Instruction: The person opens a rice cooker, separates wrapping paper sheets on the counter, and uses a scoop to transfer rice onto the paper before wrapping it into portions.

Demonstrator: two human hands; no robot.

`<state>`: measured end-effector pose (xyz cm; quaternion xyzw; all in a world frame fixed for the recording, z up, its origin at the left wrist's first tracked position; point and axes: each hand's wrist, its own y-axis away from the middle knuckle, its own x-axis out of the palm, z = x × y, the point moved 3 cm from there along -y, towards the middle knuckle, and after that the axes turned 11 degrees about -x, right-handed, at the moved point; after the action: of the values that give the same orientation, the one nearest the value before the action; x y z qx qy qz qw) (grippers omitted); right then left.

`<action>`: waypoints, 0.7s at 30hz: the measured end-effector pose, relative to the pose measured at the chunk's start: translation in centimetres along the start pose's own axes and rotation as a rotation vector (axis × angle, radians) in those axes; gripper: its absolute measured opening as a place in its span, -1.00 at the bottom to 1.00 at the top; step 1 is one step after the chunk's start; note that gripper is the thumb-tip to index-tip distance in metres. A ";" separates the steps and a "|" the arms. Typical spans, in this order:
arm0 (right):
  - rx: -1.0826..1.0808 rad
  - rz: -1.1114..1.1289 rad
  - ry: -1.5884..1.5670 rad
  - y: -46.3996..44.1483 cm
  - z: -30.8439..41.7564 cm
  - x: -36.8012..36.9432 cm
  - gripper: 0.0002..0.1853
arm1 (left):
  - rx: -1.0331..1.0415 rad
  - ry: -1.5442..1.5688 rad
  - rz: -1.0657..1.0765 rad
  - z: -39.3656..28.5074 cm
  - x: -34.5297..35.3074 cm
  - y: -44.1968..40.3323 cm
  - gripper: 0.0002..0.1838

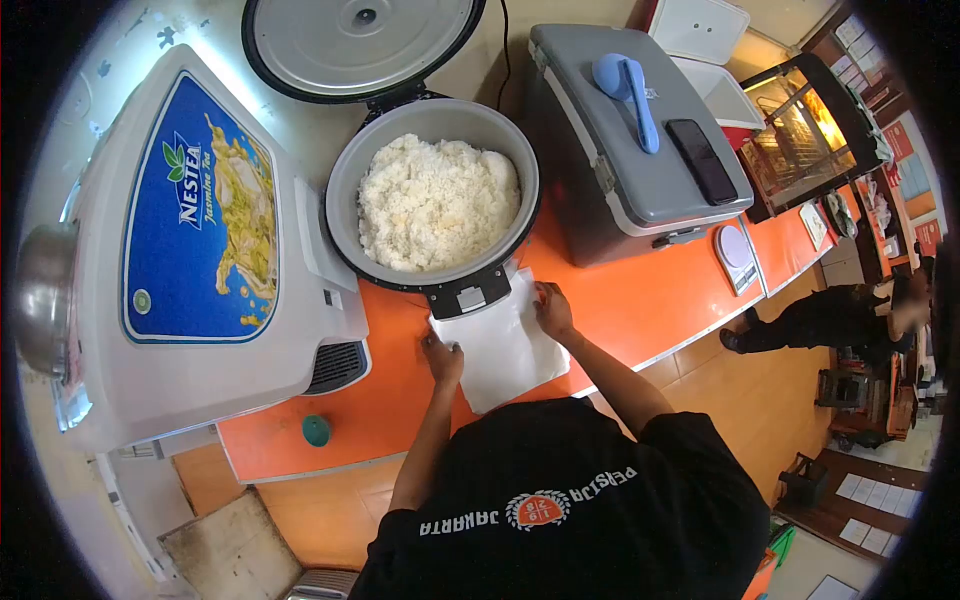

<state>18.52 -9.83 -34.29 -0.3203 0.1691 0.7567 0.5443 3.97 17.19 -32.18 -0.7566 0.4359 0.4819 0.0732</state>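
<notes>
White paper sheets point(503, 350) lie on the orange counter in front of me, their top edge close under the front of an open rice cooker point(345, 215). My left hand point(443, 358) is closed at the left edge of the paper, fingers curled against it. Higher up, at the right edge, my right hand point(552, 311) also grips the paper, its fingertips resting near the cooker's latch point(470, 297). A mound of cooked white rice point(437, 203) fills the cooker's pot, and the lid point(365, 50) stands raised behind it.
To the left stands a Nestea drink dispenser point(200, 220), with a small green cup point(316, 430) near the counter's front edge. A grey cooler box point(640, 130) on the right carries a blue scoop point(630, 95) and a phone point(700, 160). Beyond are a scale point(737, 258) and another person point(830, 315).
</notes>
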 end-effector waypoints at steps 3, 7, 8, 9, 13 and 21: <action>-0.123 0.063 0.137 -1.0 0.3 0.5 -0.41 | -0.022 0.041 -0.012 -0.3 -1.1 1.6 -0.30; 0.008 0.019 0.003 -0.9 2.7 -1.4 -0.50 | -0.334 0.189 0.123 0.8 -3.2 2.3 -0.40; 0.015 -0.064 -0.064 -0.7 3.3 -2.0 -0.53 | -0.233 0.228 0.074 2.1 -2.9 2.0 -0.50; 0.012 -0.062 -0.064 -0.3 3.1 -2.0 -0.53 | -0.131 0.267 0.025 2.5 -3.1 2.0 -0.59; 0.037 0.049 0.038 0.3 2.1 -1.6 -0.69 | -0.128 0.305 -0.068 2.8 -2.5 2.0 -0.69; -0.042 0.121 0.030 1.0 1.8 -2.1 -0.84 | -0.108 0.244 -0.021 2.6 -1.6 2.5 -0.76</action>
<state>17.46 -10.58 -31.62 -0.3320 0.1804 0.7868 0.4880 0.15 17.94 -31.49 -0.8171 0.4068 0.4082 -0.0163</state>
